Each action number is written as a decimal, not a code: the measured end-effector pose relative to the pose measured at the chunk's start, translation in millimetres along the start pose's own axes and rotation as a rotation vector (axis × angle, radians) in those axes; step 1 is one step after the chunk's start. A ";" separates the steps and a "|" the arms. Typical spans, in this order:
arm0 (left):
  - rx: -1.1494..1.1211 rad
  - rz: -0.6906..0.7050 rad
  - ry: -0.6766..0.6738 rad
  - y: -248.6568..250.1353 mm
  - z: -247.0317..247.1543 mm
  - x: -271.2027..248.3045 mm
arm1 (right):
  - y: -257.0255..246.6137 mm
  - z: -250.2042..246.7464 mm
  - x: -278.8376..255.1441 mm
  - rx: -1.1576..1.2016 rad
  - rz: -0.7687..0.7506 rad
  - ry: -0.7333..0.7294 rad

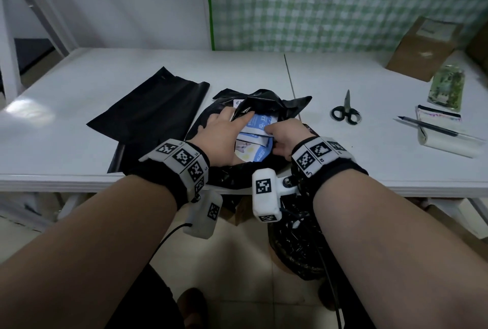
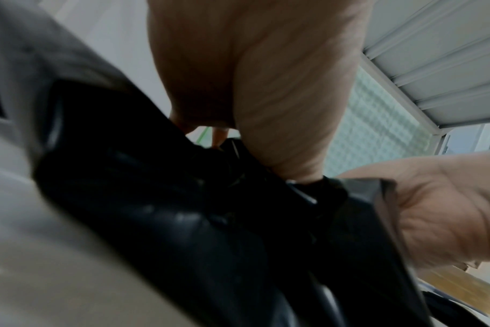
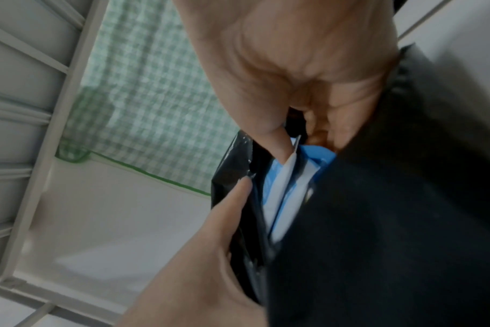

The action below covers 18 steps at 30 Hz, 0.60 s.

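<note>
Right hand (image 1: 286, 135) pinches the edge of the blue-white packets (image 1: 260, 122). Left hand (image 1: 221, 135) is flat, fingers straight, slid under the flap of the crumpled black bag (image 1: 280, 106) that contains the packets. Bag sits at near edge of table (image 1: 343, 159), centre. Flat black bag (image 1: 148, 114) just left. Scissors (image 1: 346, 110) right, pen (image 1: 433, 128) farther right.
</note>
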<state>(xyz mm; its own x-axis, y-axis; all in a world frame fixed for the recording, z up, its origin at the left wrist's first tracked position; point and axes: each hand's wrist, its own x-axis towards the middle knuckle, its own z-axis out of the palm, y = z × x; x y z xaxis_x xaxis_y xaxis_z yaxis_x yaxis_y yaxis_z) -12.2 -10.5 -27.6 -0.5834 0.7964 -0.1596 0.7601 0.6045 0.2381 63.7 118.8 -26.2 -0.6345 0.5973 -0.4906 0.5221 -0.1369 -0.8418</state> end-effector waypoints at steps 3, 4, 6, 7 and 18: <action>-0.007 0.005 0.006 -1.4 1.8 1.2 | -6.2 0.7 -6.4 0.021 0.058 -0.016; -0.014 0.007 0.013 -1.9 2.7 1.5 | -8.8 0.7 -8.1 0.020 0.079 -0.033; -0.039 0.008 0.032 -2.5 4.4 2.2 | -12.1 0.0 -9.7 0.035 0.093 -0.048; -0.052 0.005 0.045 -2.5 5.1 2.5 | -13.1 -0.3 -10.6 0.042 0.091 -0.054; -0.135 -0.064 0.132 1.2 6.8 2.0 | -9.3 -2.2 -17.7 0.185 0.125 -0.147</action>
<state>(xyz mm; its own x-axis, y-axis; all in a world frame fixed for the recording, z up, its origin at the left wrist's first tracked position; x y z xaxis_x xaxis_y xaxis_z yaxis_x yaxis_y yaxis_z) -10.5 -8.1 -34.2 -0.6684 0.7419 -0.0537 0.6803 0.6389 0.3591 71.4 111.3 -9.2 -0.6546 0.4475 -0.6093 0.4970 -0.3526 -0.7929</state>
